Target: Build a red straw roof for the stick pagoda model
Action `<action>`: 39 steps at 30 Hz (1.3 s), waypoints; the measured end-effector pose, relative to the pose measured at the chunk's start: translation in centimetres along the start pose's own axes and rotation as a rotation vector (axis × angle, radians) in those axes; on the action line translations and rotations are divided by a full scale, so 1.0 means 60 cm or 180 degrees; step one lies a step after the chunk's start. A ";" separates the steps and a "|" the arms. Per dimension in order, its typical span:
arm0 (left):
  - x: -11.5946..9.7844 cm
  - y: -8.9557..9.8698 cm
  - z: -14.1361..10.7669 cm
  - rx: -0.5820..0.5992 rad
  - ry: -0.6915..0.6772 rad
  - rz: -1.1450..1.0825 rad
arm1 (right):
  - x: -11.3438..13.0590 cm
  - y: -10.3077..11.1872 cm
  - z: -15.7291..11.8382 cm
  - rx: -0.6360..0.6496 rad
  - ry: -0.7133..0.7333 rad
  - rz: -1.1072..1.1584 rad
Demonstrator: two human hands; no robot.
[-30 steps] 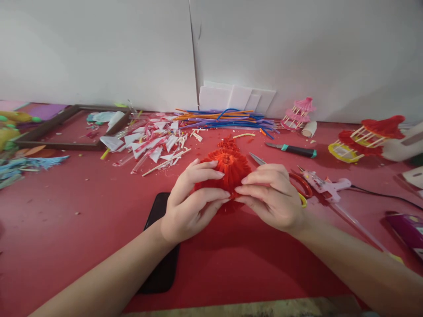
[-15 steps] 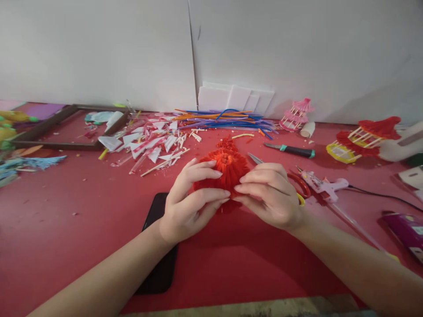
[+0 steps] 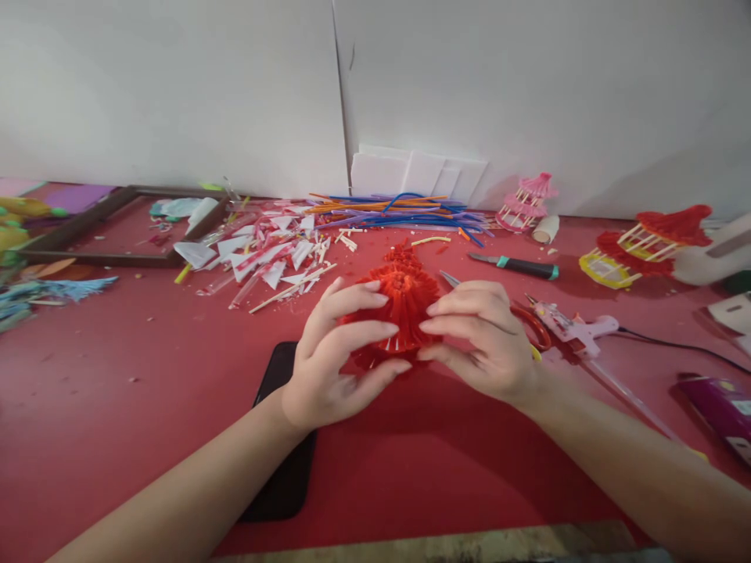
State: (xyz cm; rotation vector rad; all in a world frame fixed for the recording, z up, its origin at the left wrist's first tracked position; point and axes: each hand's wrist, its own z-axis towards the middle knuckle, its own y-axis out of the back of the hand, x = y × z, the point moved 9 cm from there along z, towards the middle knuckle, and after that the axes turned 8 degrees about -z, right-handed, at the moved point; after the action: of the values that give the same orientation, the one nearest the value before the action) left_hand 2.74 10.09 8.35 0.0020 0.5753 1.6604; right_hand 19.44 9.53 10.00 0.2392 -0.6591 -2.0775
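A red fuzzy pipe-cleaner dome [image 3: 404, 306], ribbed like a small roof, stands on the table between my hands. My left hand [image 3: 340, 352] curves round its left side, fingertips on the ribs, with the thumb low at the front and apart from the index finger. On the right side, my right hand [image 3: 484, 340] has its fingertips and thumb at the lower rim. White stick ends show below the ribs at the front. The dome's underside is hidden. Scissors [image 3: 531, 328] lie partly behind my right hand.
A black phone [image 3: 285, 446] lies by my left wrist. To the right are a utility knife [image 3: 516, 266], a glue gun [image 3: 575, 328] with its cord, and a red-and-yellow pagoda model [image 3: 645, 246]. Paper scraps [image 3: 264, 250] and pipe cleaners [image 3: 404, 211] lie along the back.
My left thumb has moved down from the index finger, and the gap between them has widened. My right thumb has parted from its fingers, and more of the dome's front rim shows.
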 end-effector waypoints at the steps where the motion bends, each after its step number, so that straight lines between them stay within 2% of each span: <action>1: 0.009 0.002 -0.002 -0.0087 0.0111 -0.0112 | -0.002 0.001 -0.002 -0.0022 0.0016 -0.0019; 4: 0.041 0.002 -0.010 -0.0258 0.0554 -0.0471 | -0.005 0.003 -0.005 -0.0060 0.0033 -0.0046; 6: 0.053 -0.007 -0.014 -0.0179 0.0718 -0.0596 | -0.006 0.003 -0.004 -0.0039 0.0023 -0.0033; 9: 0.059 -0.020 -0.019 0.0002 0.0821 -0.0562 | -0.006 0.003 0.001 -0.0005 -0.0027 0.0001; 16: 0.075 -0.025 -0.033 -0.0052 0.1355 -0.0725 | -0.010 0.004 0.000 -0.0066 0.0086 0.0084; 23: 0.070 -0.026 -0.024 0.0000 0.1335 -0.0760 | -0.013 0.002 -0.005 -0.0014 0.0152 0.0082; 29: 0.070 -0.026 -0.022 -0.0010 0.1264 -0.0803 | -0.022 0.001 -0.002 -0.0012 -0.0198 0.0157; 39: 0.070 -0.027 -0.021 -0.0001 0.1346 -0.0767 | -0.018 0.003 0.000 -0.0051 -0.0229 0.0042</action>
State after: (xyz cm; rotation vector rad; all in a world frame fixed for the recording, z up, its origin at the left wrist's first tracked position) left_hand 3.05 13.65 5.32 -0.4121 0.8581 1.4295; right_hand 20.19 10.32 10.01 0.1512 -0.6852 -2.0860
